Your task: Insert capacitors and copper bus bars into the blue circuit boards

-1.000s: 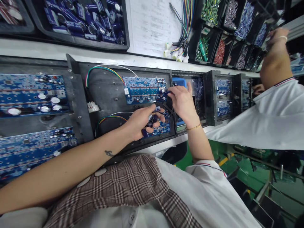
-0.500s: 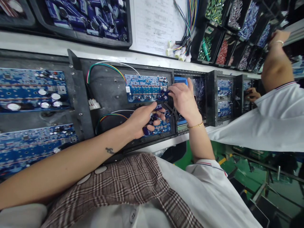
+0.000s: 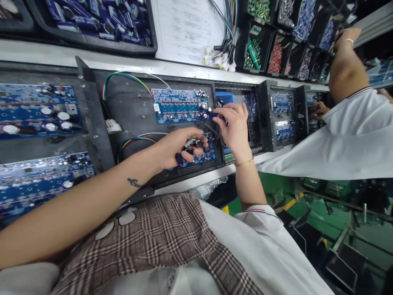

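Note:
My left hand (image 3: 181, 147) is curled around several purple capacitors (image 3: 181, 159), held over the lower circuit board (image 3: 208, 153). At the right end of the upper blue circuit board (image 3: 178, 107), my right hand (image 3: 233, 125) pinches a dark purple capacitor (image 3: 213, 116) between thumb and fingers. The capacitor lies close to the board's edge; whether its leads are in the board cannot be made out. Small upright components stand on the board near my right fingertips. Coloured wires (image 3: 130, 75) run from the upper board's left end to a white connector (image 3: 113, 125).
A black bin (image 3: 150, 49) of purple capacitors stands at the back left, beside a printed sheet (image 3: 187, 30) and wire harnesses (image 3: 229, 37). Bins of small coloured parts (image 3: 275, 57) fill the back right. A co-worker's arm (image 3: 348, 73) reaches in at right. Larger boards (image 3: 33, 108) lie left.
The whole view has shifted, so the bench appears slightly left and higher. A capacitor now stands at the upper board's right end, and my right hand has drawn slightly off the edge, still pinching one.

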Action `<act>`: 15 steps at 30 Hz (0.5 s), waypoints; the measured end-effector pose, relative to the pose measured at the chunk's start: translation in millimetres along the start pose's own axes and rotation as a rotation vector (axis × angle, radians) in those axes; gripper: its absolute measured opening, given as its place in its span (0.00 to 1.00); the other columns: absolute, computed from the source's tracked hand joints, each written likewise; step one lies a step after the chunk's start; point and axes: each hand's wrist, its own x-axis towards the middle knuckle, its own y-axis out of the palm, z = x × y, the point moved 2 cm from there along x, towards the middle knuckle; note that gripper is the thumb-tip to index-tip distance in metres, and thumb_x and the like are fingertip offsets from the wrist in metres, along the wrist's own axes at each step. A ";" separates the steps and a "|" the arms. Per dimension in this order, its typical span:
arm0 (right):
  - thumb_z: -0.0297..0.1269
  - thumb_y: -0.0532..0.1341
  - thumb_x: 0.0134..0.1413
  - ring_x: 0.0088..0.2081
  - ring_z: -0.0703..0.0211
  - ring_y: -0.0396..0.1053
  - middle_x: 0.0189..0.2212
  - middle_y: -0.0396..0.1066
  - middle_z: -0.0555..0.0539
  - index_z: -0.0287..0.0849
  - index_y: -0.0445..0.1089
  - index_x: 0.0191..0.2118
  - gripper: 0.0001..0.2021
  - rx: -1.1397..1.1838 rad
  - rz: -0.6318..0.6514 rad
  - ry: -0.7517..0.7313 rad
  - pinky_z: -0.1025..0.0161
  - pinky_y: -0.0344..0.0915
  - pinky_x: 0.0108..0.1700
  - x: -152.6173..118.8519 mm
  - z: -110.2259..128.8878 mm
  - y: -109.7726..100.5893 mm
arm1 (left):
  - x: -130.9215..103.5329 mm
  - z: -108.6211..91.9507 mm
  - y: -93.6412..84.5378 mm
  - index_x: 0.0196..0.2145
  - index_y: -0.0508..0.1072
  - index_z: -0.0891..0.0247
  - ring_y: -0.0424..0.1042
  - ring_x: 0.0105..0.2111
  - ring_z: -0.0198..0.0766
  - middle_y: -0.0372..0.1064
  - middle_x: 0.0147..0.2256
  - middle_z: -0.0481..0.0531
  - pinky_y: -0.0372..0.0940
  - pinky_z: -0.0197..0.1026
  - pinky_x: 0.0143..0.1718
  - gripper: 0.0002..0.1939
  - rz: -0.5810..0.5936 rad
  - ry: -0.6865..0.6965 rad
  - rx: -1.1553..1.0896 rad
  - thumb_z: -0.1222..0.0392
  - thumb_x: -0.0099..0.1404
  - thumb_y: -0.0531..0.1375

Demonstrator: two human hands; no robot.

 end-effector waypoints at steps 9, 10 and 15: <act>0.41 0.55 0.64 0.55 0.47 0.63 0.41 0.72 0.46 0.47 0.65 0.44 0.07 -0.056 0.082 -0.014 0.34 0.43 0.65 10.7 -23.4 17.7 | -16.2 36.3 -2.5 0.30 0.73 0.70 0.55 0.15 0.22 0.71 0.32 0.59 0.42 0.23 0.09 0.15 -0.084 0.127 0.031 0.55 0.69 0.57; 0.41 0.55 0.64 0.55 0.47 0.63 0.41 0.72 0.46 0.47 0.65 0.44 0.07 -0.046 0.086 -0.016 0.35 0.43 0.65 11.5 -24.3 17.1 | -16.5 38.3 -2.8 0.30 0.73 0.69 0.55 0.15 0.21 0.69 0.32 0.57 0.41 0.23 0.09 0.15 -0.094 0.160 0.029 0.54 0.68 0.59; 0.42 0.55 0.64 0.53 0.47 0.64 0.41 0.71 0.45 0.48 0.67 0.44 0.08 -0.004 0.108 -0.037 0.33 0.45 0.65 16.7 -29.5 15.1 | -14.8 39.4 -6.1 0.32 0.75 0.70 0.50 0.14 0.20 0.52 0.23 0.45 0.39 0.23 0.10 0.17 -0.136 0.257 0.048 0.50 0.66 0.61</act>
